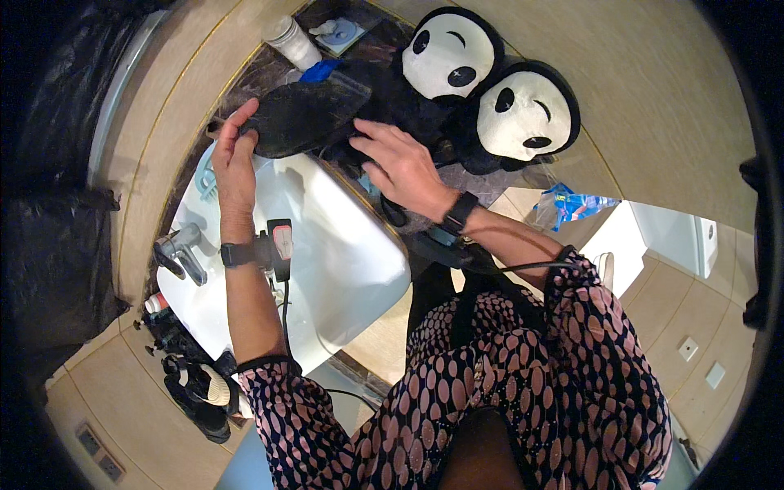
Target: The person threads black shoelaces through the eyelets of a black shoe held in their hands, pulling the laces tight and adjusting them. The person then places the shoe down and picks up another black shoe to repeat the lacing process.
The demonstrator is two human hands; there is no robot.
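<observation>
A flat, dark black oval piece [306, 118], its exact kind unclear, is held over the far edge of the sink. My left hand [238, 159] grips its left end between thumb and fingers. At its right end, my right hand [400, 167] has its fingers apart, the tips close to the black piece; whether they touch it I cannot make out. Just beyond my right hand sit two black plush figures with white faces, one farther [449, 61] and one nearer [524, 118].
The white sink [343, 237] with a chrome tap [184, 249] lies under my left arm. A stack of white cups [294, 45] stands at the back, beside a blue-and-white dish [339, 34]. Black shoes [196, 396] lie lower left. A blue plastic packet [572, 206] is at right.
</observation>
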